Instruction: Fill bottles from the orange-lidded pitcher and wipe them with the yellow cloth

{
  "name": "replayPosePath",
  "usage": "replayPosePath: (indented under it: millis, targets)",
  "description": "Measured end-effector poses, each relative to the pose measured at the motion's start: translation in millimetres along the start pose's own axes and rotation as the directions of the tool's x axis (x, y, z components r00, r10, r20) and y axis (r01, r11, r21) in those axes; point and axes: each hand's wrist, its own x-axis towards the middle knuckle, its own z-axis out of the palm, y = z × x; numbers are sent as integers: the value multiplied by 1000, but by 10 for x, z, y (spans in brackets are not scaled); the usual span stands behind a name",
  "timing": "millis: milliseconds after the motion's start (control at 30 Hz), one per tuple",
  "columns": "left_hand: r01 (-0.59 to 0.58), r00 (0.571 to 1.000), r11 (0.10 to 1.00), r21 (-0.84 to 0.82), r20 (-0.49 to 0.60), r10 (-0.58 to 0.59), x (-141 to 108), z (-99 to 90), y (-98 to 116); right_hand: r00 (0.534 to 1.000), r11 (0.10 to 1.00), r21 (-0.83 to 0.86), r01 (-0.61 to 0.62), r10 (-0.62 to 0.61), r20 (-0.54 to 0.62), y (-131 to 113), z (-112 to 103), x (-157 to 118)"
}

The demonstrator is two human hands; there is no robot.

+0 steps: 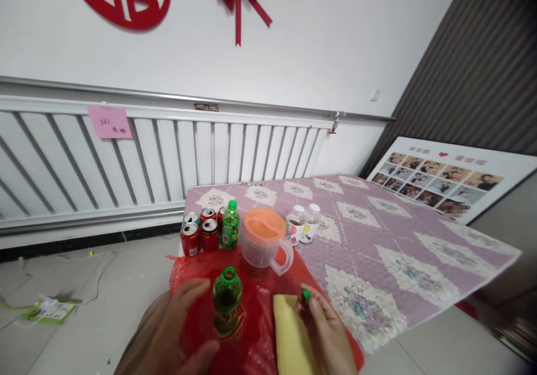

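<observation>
An uncapped green bottle (227,303) with dark liquid stands upright on the red plastic sheet (255,341). Just left of it is my left hand (182,324), fingers spread and apart from the bottle. My right hand (325,322) pinches a small green cap (306,294) above the right edge of a folded yellow cloth (291,336). Behind the open bottle stand a capped green bottle (230,227) and a clear pitcher (258,249) with an orange lid.
Several cans (210,235) cluster at the back left of the table. Two white-capped bottles (296,227) stand right of the pitcher. A patterned tablecloth (377,252) extends right, towards a photo board (436,179). A white radiator (163,162) lines the wall.
</observation>
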Motion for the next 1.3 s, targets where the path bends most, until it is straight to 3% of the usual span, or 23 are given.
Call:
replayPosePath:
  millis: [33,67,167,233,367,467,633,900,1300]
  targets:
    - [-46,996,999,10,-79,46,84,-39,-3,1000,998,-68,18,-17,18,11,41,-38]
    - [-42,996,999,15,-82,43,160,-48,4,998,991,-131,41,-36,45,18,96,-80]
    - [47,998,999,-1,-52,-47,325,51,56,988,957,-258,135,-111,105,-17,337,-224]
    - [40,999,997,-65,-27,-42,395,160,79,979,932,-306,195,-168,112,-91,535,-315]
    - [0,1000,971,-237,-28,-7,509,343,53,944,874,-391,289,-192,269,-268,889,-414]
    - [-45,998,960,-276,-47,33,595,418,51,906,790,-471,392,-243,347,-347,1081,-422]
    - [-116,992,950,-291,21,128,696,439,158,821,598,-574,559,-303,484,-433,1289,-414]
    - [-114,990,959,-259,55,133,708,466,164,754,326,-685,652,-176,633,-655,1394,-349]
    - [-92,989,965,-245,91,117,726,476,144,571,143,-585,799,127,811,-945,1679,-332]
